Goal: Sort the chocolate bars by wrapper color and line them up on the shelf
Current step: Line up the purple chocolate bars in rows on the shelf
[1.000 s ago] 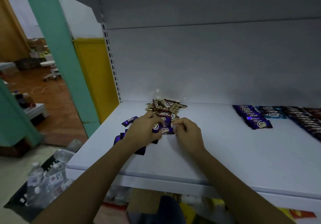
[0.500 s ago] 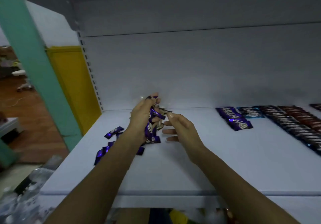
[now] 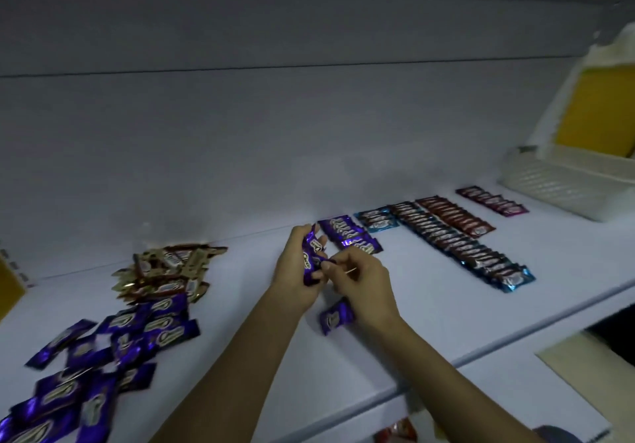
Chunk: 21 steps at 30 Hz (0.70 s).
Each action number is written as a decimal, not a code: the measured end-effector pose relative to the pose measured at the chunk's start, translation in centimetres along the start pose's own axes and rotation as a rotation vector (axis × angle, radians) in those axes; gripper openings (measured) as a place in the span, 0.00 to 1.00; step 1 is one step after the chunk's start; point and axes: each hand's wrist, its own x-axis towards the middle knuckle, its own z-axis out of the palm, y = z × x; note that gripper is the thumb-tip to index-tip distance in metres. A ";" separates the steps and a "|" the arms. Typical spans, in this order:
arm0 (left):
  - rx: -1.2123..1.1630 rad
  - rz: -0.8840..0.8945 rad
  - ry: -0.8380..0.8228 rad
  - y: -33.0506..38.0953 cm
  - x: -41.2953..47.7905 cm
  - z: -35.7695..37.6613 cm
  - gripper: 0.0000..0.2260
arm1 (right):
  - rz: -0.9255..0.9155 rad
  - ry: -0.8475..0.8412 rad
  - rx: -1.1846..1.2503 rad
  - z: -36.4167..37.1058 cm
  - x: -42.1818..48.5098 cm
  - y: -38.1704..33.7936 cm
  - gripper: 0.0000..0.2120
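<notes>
Head view, nearest to farthest. At the front left of the white shelf (image 3: pixel 429 322) lies a loose heap of purple-wrapped bars (image 3: pixel 103 356), overlapping and pointing in several directions. Both forearms enter from the bottom edge and meet above the middle of the shelf. A single purple bar (image 3: pixel 336 317) lies flat on the shelf just beside the right wrist, touching neither hand.

The left hand (image 3: pixel 292 270) has its fingers curled round a small bunch of purple bars (image 3: pixel 309 260), held roughly upright. The right hand (image 3: pixel 364 284) has its fingers bent, and thumb and forefinger pinch the lower end of one bar of that bunch (how many bars the bunch holds cannot be told).

Left of the hands and farther back, a pile of gold-and-brown bars (image 3: pixel 168 270) lies unsorted near the rear wall.

Behind and to the right of the hands are the sorted rows, side by side: a short purple row (image 3: pixel 350 234), a short light-blue row (image 3: pixel 378 221), a long dark row with blue edges (image 3: pixel 460 246), a red-brown row (image 3: pixel 455 217), and, set apart, a maroon row (image 3: pixel 491 201).

At the far right stands a white basket (image 3: pixel 556 184).
</notes>
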 end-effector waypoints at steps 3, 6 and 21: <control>0.089 0.041 -0.011 -0.9 1.0 0.3 0.07 | 0.014 0.017 -0.020 -0.5 0.1 1.3 0.05; 0.143 0.121 -0.015 -1.1 2.0 0.1 0.06 | 0.018 0.058 -0.018 -0.8 0.5 1.6 0.07; 0.180 0.200 -0.062 -1.3 1.6 -1.4 0.09 | -0.134 -0.445 -0.575 -3.8 -0.8 -0.2 0.07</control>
